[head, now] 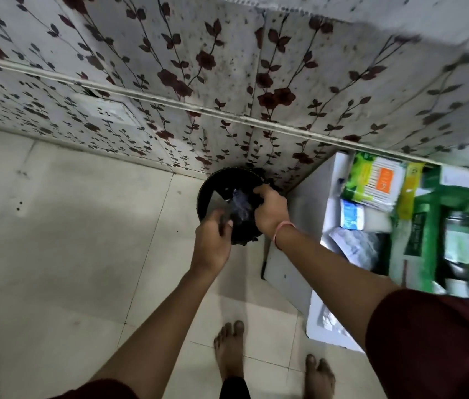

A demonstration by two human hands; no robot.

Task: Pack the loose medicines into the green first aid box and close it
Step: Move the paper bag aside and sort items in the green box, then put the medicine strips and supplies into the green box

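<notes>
Both of my hands are over a round black bin [210,191] on the floor by the wall. My left hand [213,240] grips the bin's near edge with its black plastic liner [240,210]. My right hand [270,211] clutches the liner at the right side. The green first aid box [426,226] lies open and blurred on a white table [328,315] to my right, apart from both hands. Loose medicines lie beside it: a cotton bud pack [377,182], a blue and white packet [351,216] and clear blister packs [354,246].
A flowered wall [227,82] rises right behind the bin. The floor is pale tile [69,240]. My bare feet [230,349] stand just short of the bin, and the table's corner is close to my right forearm.
</notes>
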